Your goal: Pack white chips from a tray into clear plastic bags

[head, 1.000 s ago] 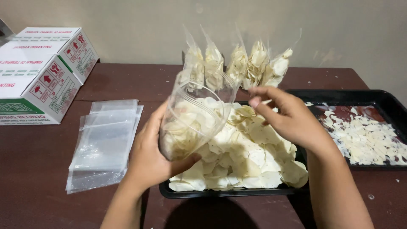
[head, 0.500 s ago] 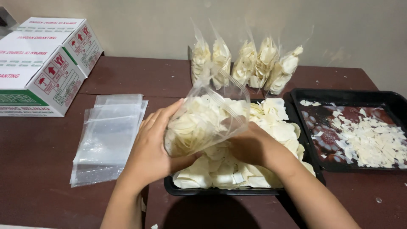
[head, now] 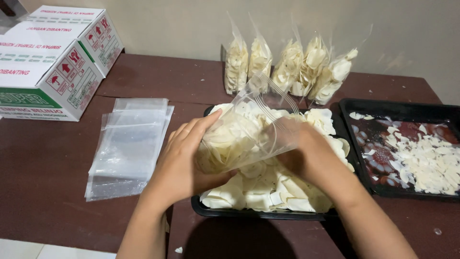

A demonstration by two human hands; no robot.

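Observation:
My left hand [head: 184,158] grips a clear plastic bag [head: 242,132] partly filled with pale, thin chips, tilted with its open mouth up and to the right. My right hand [head: 306,153] is at the bag's mouth, fingers partly behind the plastic, resting over the chip pile. Both hands hover above a black tray [head: 203,209] heaped with the same pale chips [head: 268,189].
A stack of empty clear bags [head: 129,144] lies left of the tray. Several filled bags [head: 287,67] stand at the back against the wall. A second black tray [head: 407,110] with broken chip pieces sits at the right. Two white cartons [head: 48,62] occupy the far left corner.
My right hand came down from above the pile to the bag's mouth. The bag tilted lower toward the tray and looks fuller. The view shifted slightly.

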